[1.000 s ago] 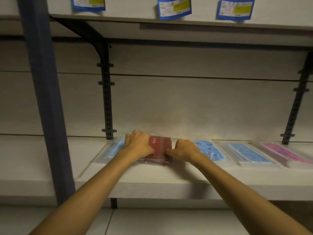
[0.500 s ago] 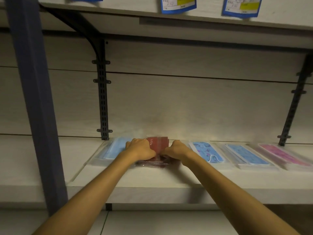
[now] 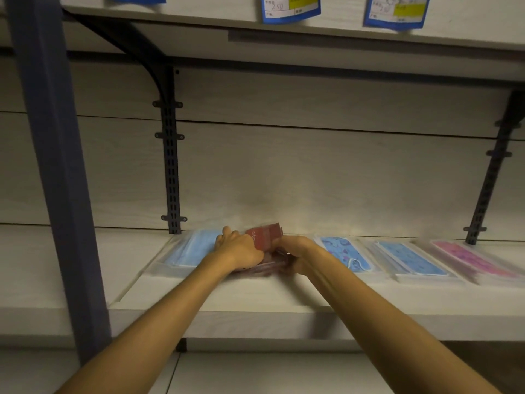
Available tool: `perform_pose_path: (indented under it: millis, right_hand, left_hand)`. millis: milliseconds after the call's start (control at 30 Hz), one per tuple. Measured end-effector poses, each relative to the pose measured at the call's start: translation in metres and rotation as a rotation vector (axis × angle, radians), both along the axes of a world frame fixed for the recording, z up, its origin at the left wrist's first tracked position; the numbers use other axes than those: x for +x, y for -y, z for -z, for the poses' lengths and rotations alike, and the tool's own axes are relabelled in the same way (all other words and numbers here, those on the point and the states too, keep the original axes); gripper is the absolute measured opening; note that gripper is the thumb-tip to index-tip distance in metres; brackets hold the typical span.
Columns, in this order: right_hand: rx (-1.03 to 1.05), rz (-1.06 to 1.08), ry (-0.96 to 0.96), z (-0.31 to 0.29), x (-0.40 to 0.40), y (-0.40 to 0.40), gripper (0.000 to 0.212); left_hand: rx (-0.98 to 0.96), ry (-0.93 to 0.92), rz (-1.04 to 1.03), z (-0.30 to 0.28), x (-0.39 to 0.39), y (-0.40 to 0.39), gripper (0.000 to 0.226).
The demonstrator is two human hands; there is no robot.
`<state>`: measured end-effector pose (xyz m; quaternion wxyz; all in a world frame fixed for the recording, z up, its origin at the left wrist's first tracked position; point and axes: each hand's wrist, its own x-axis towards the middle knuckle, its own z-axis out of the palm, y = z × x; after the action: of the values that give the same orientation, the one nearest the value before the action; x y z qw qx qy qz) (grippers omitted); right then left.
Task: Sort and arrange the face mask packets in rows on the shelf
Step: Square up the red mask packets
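Two hands working a stack of red mask packets (image 3: 265,245) on the shelf (image 3: 255,297), seen from the head camera. The left hand (image 3: 238,248) curls over the stack's left side and the right hand (image 3: 295,251) closes on its right side, so the hands sit close together with the stack clamped between them; this two-sided hold appears meant to square the loose packets into one pile and keep them from sliding. The stack lies toward the back edge of the shelf, between a light blue packet (image 3: 190,251) on its left and a patterned blue packet (image 3: 345,253) on its right, which suggests that it is being fitted into an open slot in a single row sorted by colour. Further right along the same row lie another blue packet (image 3: 412,261) and a pink packet (image 3: 471,261), all flat, with short ends facing the back wall. The stack's top packet seems tilted up at the rear, though blur makes this uncertain. The fingertips of both hands are hidden behind the knuckles and the stack, the number of red packets cannot be counted, and the printing on them is unreadable. The price labels (image 3: 291,8) on the upper shelf are cut off by the top edge.
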<state>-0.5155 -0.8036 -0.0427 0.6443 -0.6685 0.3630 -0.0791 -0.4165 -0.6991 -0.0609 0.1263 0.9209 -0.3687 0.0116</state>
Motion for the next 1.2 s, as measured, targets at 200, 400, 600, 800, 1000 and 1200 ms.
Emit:
perform_pose_path:
  millis: [200,400,600,800,1000,1200]
  right_hand:
    - [0.064,0.003,-0.082,-0.007,0.002,0.003,0.009]
    - [-0.036,-0.012,-0.072,-0.005,0.009,0.001,0.023]
    - [-0.029,-0.023,-0.016,-0.002,0.011,0.005,0.011]
    - [-0.021,-0.010,0.036,0.007,-0.002,0.015,0.004]
    - [0.031,0.016,0.320,0.000,-0.012,0.029,0.034]
    - [-0.143,-0.080,0.480,0.002,-0.025,0.031,0.036]
  left_hand:
    - [0.005,-0.077,0.011,-0.007,-0.011,-0.008,0.038]
    - [0.067,-0.042,0.002,-0.009,-0.018,-0.018,0.037]
    - [0.157,0.040,-0.113,0.001,-0.012,-0.022,0.063]
    - [-0.027,0.153,-0.152,0.000,-0.014,-0.019,0.070]
    - [-0.671,-0.589,-0.100,-0.013,-0.019,-0.002,0.070]
    - [-0.977,-0.852,0.048,-0.017,-0.018,0.009,0.056]
